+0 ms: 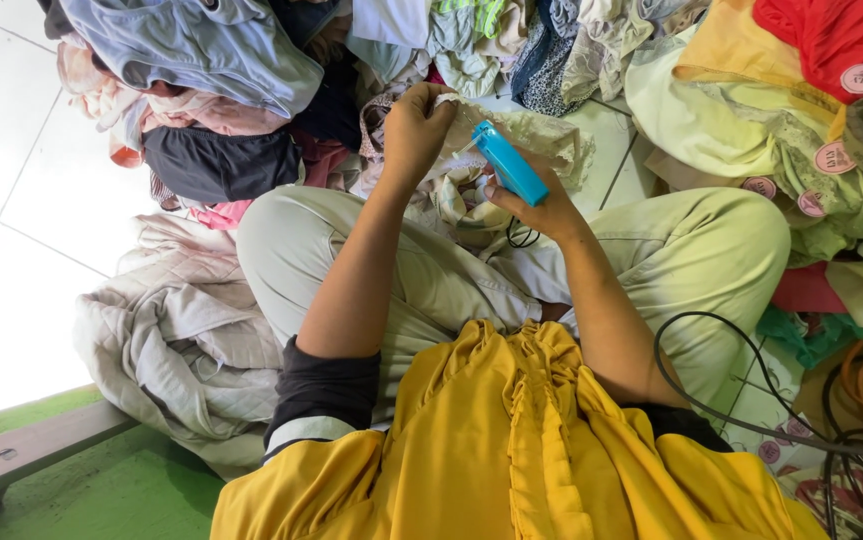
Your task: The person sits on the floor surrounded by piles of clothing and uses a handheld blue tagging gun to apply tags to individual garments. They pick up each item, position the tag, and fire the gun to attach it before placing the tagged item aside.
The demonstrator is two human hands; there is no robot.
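One blue tool [509, 163] — inside right fingers [499, 194].

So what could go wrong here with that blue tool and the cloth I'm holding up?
1. The left hand pinches the pale lace cloth right beside the tip of the blue handheld tool that the right hand holds; a slip might catch the fingers.
2. The thin black cord hanging under the tool lies among loose fabric and could snag.
3. The black cables by the right knee could tangle with a leg.
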